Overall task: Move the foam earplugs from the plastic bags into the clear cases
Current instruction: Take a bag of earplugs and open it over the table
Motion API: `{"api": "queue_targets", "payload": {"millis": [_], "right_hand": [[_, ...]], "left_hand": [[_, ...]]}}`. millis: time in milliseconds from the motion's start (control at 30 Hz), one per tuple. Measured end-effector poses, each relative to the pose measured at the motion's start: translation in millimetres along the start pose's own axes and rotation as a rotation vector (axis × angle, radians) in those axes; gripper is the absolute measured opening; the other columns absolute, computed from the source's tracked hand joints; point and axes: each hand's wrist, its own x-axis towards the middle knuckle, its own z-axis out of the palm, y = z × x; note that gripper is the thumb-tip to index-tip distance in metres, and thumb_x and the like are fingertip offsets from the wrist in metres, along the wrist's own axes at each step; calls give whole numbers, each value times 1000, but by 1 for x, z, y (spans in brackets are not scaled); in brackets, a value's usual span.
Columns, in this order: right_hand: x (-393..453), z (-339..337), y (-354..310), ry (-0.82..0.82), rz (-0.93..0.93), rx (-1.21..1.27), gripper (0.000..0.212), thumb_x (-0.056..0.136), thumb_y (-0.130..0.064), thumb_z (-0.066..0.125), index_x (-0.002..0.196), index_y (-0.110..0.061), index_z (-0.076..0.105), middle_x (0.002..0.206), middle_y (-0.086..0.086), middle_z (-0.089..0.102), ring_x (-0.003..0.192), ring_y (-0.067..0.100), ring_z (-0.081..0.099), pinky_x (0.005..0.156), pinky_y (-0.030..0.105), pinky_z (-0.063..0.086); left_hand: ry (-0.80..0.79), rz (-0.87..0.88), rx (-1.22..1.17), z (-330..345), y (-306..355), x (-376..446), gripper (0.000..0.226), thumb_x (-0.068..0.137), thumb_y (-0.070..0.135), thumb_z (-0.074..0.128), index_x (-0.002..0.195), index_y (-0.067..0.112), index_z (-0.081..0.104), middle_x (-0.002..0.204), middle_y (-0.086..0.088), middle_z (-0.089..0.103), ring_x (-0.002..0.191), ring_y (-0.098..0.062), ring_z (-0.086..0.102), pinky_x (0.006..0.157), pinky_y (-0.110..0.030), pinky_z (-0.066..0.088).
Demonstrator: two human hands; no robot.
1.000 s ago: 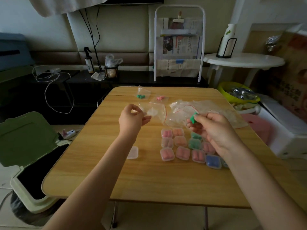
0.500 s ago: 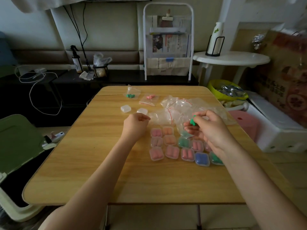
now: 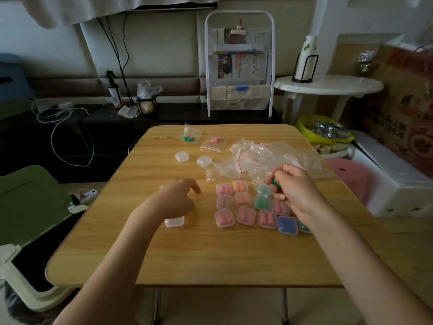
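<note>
earplugs are sorted on the wooden table [image 3: 210, 259], where a pile of emptied bags [image 3: 269, 158] lies toward the far right edge, the one held up a second ago now dropped there. filled cases [image 3: 243, 208] are grouped at the middle, and an empty case [image 3: 174, 222] is now reached for by the left hand [image 3: 178, 198], fingers loosely curled and holding nothing. green earplugs [image 3: 273, 181] are kept pinched in the right hand [image 3: 295, 191], ready for casing.

Your wooden table [image 3: 210, 249] carries a cluster of filled clear cases [image 3: 243, 207], with three empty cases [image 3: 181, 156] apart to their left. Toward the far edge lie crumpled empty plastic bags [image 3: 262, 158], a bag of green earplugs [image 3: 188, 138] and a bag of pink earplugs [image 3: 215, 143].
</note>
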Motion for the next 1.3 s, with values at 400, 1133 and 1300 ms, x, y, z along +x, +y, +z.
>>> {"api": "queue_targets", "payload": {"millis": [400,1133,1300], "right_hand": [[1,19,-1,-55,20,38,26,90,2,34,73,-10,50,70,5,48,58,12,42,48,23,31],[-33,65,-12,-398,4,-35,40,92,-52,50,75,-16,53,43,-9,36,28,4,38,30,12,23],[-37,66,-18,-465,64,244,36,94,-39,54,62,-22,55,56,-1,28,29,7,33,30,14,25]], "left_hand": [[-218,6,89,-20,-29,-37,68,68,33,81,126,38,44,132,9,40,122,-14,42,100,-33,43],[199,298,-785,-17,6,-37,44,68,5,81,107,16,65,100,4,71,94,-6,67,78,-18,53],[227,293,-915,-20,8,-40,41,68,6,80,105,17,66,97,0,72,92,-11,69,80,-21,54]]}}
